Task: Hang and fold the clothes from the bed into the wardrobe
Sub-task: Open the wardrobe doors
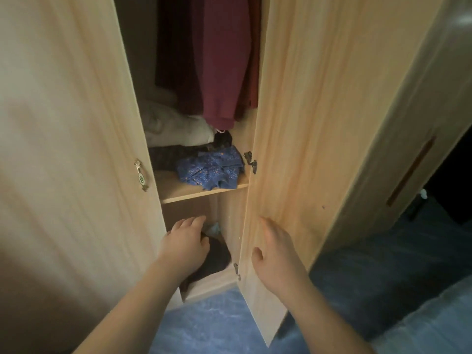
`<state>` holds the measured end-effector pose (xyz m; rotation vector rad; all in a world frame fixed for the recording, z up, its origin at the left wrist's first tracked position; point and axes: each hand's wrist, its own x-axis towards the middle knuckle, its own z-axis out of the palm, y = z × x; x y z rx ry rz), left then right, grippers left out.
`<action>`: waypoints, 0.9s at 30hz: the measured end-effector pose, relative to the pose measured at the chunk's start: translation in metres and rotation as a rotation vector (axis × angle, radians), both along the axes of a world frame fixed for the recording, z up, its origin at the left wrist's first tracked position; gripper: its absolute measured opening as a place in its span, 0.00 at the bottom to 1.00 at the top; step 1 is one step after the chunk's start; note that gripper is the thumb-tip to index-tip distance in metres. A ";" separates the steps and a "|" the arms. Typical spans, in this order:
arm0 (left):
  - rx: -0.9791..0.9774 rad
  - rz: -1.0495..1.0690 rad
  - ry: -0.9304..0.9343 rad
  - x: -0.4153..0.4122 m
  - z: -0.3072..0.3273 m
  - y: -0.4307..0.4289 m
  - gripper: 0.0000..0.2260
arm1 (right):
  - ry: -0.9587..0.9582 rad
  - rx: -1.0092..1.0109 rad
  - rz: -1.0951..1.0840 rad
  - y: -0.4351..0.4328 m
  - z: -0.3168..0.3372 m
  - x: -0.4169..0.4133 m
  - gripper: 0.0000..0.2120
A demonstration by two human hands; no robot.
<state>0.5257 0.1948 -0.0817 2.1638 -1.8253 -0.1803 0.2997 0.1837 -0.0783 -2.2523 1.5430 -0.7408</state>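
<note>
The wooden wardrobe's right door (306,123) stands open and the left door (71,149) is closed. My left hand (185,242) reaches into the bottom compartment and lies on a dark folded garment (217,261), fingers slightly bent over it. My right hand (277,251) is held flat with straight fingers against the inner face of the open door. On the shelf (204,192) above lie a blue patterned garment (212,169), a dark garment (168,154) and a pale bundle (176,126). A maroon garment (224,60) hangs from above.
The closed left door carries a small metal handle (141,175). The floor (204,323) is blue. A pale bed edge (429,325) shows at the lower right. A dark doorway (452,190) opens to the right of the wardrobe.
</note>
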 end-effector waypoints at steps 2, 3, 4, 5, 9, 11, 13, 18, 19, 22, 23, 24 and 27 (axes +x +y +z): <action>-0.040 0.075 0.068 0.040 -0.004 -0.009 0.25 | 0.048 -0.007 0.035 -0.017 -0.002 0.035 0.32; -0.065 0.108 0.120 0.061 -0.008 -0.016 0.24 | 0.080 -0.014 0.053 -0.028 -0.005 0.054 0.31; -0.093 0.137 0.182 0.080 -0.012 -0.024 0.23 | 0.102 -0.010 0.066 -0.037 -0.007 0.070 0.31; -0.126 0.173 0.251 0.100 -0.016 -0.034 0.22 | 0.118 -0.002 0.080 -0.047 -0.010 0.088 0.31; -0.288 0.333 0.563 0.179 -0.035 -0.082 0.20 | 0.187 0.008 0.131 -0.095 -0.025 0.176 0.31; -0.336 0.380 0.681 0.207 -0.038 -0.106 0.20 | 0.199 0.026 0.129 -0.114 -0.028 0.218 0.31; -0.374 0.355 0.732 0.228 -0.039 -0.125 0.19 | 0.197 0.034 0.138 -0.126 -0.032 0.254 0.30; -0.319 0.162 0.711 0.235 -0.038 -0.140 0.25 | 0.198 0.077 0.158 -0.132 -0.038 0.295 0.30; -0.296 0.149 0.693 0.234 -0.037 -0.139 0.26 | 0.198 0.081 0.158 -0.129 -0.038 0.294 0.30; -0.198 0.145 0.722 0.237 -0.023 -0.133 0.25 | 0.214 0.076 0.157 -0.115 -0.035 0.285 0.31; -0.162 0.143 0.719 0.238 -0.018 -0.129 0.24 | 0.225 0.077 0.154 -0.108 -0.033 0.281 0.31; -0.123 0.138 0.698 0.238 -0.013 -0.123 0.23 | 0.238 0.076 0.152 -0.101 -0.031 0.276 0.31; -0.052 0.127 0.642 0.226 -0.006 -0.086 0.22 | 0.286 0.065 0.196 -0.074 -0.026 0.264 0.31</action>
